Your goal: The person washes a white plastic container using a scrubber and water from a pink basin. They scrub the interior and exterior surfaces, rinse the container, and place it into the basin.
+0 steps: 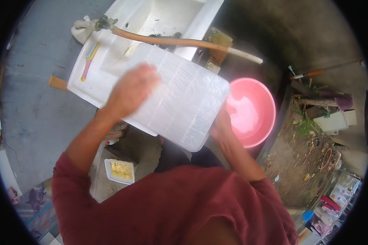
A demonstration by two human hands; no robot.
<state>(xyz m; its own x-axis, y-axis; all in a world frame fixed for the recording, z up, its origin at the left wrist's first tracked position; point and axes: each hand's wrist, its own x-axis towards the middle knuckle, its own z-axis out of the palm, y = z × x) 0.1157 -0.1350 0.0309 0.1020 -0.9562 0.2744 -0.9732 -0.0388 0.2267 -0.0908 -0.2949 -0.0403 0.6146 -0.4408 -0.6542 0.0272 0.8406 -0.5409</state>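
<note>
A translucent white plastic panel (184, 98) with rounded corners and faint lines across it lies tilted over the front of a white sink (89, 79). Its surface looks wet, with swirling streaks. My right hand (221, 124) grips the panel's right edge, the fingers partly hidden beneath it. Over the panel's left part is my left hand (136, 87), blurred by motion; whether it holds anything is unclear. A scrubbing brush (90, 61) with a pink and yellow handle rests on the sink's left ledge.
An orange hose (171, 40) runs from a tap (105, 23) across the sink. Right of the panel stands a pink basin (263, 122) with liquid inside. A white tub (109, 174) holding yellow pieces sits low on the left. Debris and plants (309, 128) lie at right.
</note>
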